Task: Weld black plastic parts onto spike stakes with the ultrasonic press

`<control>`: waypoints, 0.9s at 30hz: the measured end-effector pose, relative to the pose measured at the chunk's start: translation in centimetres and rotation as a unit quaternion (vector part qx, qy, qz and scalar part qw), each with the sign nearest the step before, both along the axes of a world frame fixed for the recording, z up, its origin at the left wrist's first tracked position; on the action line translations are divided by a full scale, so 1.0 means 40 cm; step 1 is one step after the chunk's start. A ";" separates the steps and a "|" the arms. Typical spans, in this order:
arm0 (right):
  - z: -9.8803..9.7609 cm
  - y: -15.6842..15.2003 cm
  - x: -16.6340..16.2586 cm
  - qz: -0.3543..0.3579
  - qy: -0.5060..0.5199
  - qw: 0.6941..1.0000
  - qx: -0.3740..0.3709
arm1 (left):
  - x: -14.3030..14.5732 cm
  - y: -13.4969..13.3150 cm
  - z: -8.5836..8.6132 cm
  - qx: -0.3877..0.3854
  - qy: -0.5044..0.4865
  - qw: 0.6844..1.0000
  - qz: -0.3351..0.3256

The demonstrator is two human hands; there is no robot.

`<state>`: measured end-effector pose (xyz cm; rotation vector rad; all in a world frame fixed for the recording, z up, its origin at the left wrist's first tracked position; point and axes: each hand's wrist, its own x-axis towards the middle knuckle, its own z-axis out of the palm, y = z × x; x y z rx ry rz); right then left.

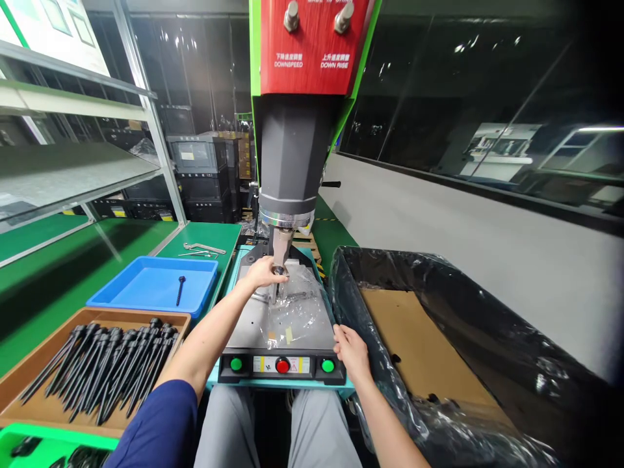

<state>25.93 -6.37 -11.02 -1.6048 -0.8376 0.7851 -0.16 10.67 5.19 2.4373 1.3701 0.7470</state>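
My left hand (pixel 264 273) reaches to the fixture under the metal horn (pixel 281 246) of a press machine. Its thumb and fingers are closed on the dark round head of a black capped rod (pixel 278 269), just below the horn tip; the lower part of the rod is hard to make out. My right hand (pixel 351 351) is by the right front edge of the machine base (pixel 297 325), above and beside the right green button (pixel 328 366). Its fingers are curled in, and whatever they may hold is hidden.
Many similar black rods (pixel 112 364) fill a brown tray (pixel 14 406) at left. A blue tray (pixel 146 286) holds one rod. Wrenches (pixel 205 247) lie behind it. A green bin (pixel 19 435) holds black parts. A plastic-lined box (pixel 348 286) stands at right.
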 end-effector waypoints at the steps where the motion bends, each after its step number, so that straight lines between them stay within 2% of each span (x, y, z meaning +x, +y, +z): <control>1: -0.011 -0.018 0.009 -0.013 -0.038 0.999 0.007 | -0.013 -0.006 0.007 0.016 0.002 1.000 -0.002; 4: -0.054 -0.075 0.028 -0.062 -0.159 0.985 0.035 | -0.077 -0.043 0.007 0.050 -0.051 0.997 0.039; 6: -0.089 -0.109 0.031 -0.075 -0.230 0.969 0.053 | -0.136 -0.097 -0.030 0.049 -0.124 0.985 0.109; 7: -0.109 -0.121 0.028 -0.072 -0.258 0.962 0.056 | -0.166 -0.135 -0.064 0.045 -0.162 0.975 0.149; 9: -0.151 -0.137 0.019 -0.053 -0.285 0.956 0.046 | -0.219 -0.227 -0.162 0.029 -0.216 0.952 0.217; 13: -0.215 -0.140 0.000 -0.013 -0.284 0.959 0.002 | -0.268 -0.418 -0.398 -0.043 -0.247 0.920 0.302; 15: -0.228 -0.136 -0.005 -0.004 -0.288 0.958 -0.007 | -0.269 -0.478 -0.483 -0.079 -0.234 0.920 0.304; 16: -0.231 -0.134 -0.006 -0.003 -0.291 0.957 -0.010 | -0.269 -0.495 -0.509 -0.090 -0.229 0.920 0.305; 18: -0.230 -0.133 -0.007 -0.004 -0.293 0.956 -0.014 | -0.270 -0.506 -0.534 -0.103 -0.225 0.920 0.304; 23: -0.226 -0.133 -0.011 -0.008 -0.288 0.958 -0.006 | -0.295 -0.476 -0.532 -0.123 -0.222 0.931 0.264; 27: -0.227 -0.134 -0.018 -0.019 -0.286 0.958 -0.006 | -0.304 -0.472 -0.544 -0.135 -0.250 0.924 0.255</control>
